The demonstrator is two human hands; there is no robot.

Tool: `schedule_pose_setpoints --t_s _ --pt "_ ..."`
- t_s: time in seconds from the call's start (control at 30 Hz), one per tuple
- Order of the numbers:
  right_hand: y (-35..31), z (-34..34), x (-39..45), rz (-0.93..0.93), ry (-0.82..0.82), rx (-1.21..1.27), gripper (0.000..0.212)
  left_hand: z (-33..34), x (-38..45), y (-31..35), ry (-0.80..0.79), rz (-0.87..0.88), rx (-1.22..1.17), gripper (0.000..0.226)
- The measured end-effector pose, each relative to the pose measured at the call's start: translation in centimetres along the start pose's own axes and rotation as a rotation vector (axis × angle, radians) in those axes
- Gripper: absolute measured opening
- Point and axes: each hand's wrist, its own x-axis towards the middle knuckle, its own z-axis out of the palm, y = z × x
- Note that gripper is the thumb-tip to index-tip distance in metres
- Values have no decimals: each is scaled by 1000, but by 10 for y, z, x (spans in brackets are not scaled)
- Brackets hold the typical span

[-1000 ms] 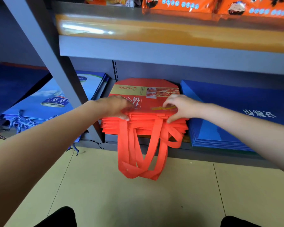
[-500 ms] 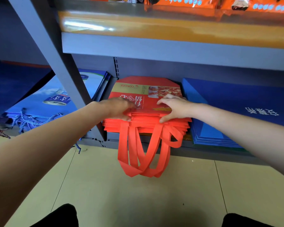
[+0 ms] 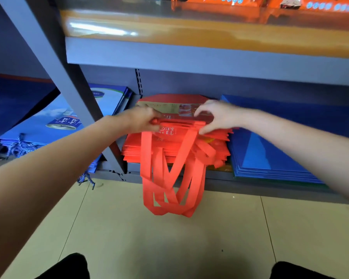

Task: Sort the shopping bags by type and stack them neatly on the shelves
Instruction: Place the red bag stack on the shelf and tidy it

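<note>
A stack of flat red shopping bags (image 3: 135, 150) lies on the bottom shelf (image 3: 220, 179), between two blue stacks. Their red strap handles (image 3: 169, 190) hang over the shelf's front edge toward the floor. My left hand (image 3: 143, 119) pinches the left end of the top edges of the uppermost red bags. My right hand (image 3: 216, 115) pinches the right end of the same edges. These top bags are lifted a little off the stack, and the printed face of the top bag (image 3: 169, 106) shows behind my hands.
Dark blue bags (image 3: 270, 158) are stacked right of the red pile. Light blue printed bags with rope handles (image 3: 48, 125) lie to the left, beyond a slanted grey shelf post (image 3: 69, 85). Orange packets (image 3: 230, 1) fill the shelf above. Tan floor tiles (image 3: 169, 248) lie below.
Both hands went from pressing flat on the red stack to pinching the front edges of the top bags and raising them slightly. The view has moved closer.
</note>
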Motion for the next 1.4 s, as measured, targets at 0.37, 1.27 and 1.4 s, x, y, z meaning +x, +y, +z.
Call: schedule_pose_setpoints --t_s 0.37,1.27,1.4 --pt "-10 -9 3 9 278 -57 33 -27 4 1 245 -48 -9 35" --pt "-2 15 -15 -62 221 -381 50 18 -16 -1 56 -111 283 69" --pt "-5 2 -11 -30 251 -301 52 15 -9 9 181 -146 326 52"
